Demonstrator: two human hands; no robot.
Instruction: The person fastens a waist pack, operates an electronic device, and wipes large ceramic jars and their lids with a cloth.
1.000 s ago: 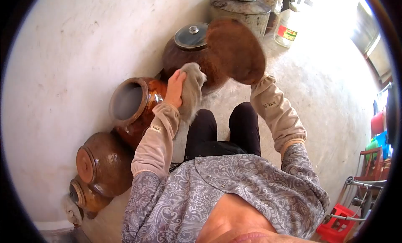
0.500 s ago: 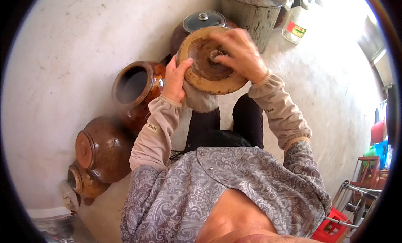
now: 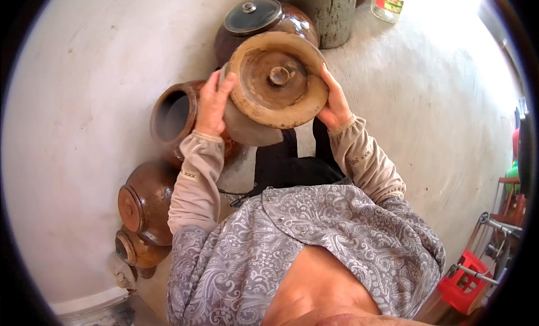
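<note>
We hold the clay lid (image 3: 278, 82) at chest height, above the lap, left hand (image 3: 212, 104) and right hand (image 3: 335, 104) spread against opposite rims. It looks heavy, rigid and brittle; the rim or the central knob (image 3: 279, 75) offers grip. A cloth (image 3: 247, 127) hangs beneath.

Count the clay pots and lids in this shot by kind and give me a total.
Brown glazed clay jars: 4 (one open-mouthed on its side, one upright under a lid, two stacked at lower left)
Round tan clay lid with a centre knob, held in both hands: 1
Dark glass lid on the upright jar: 1
Total: 6
</note>
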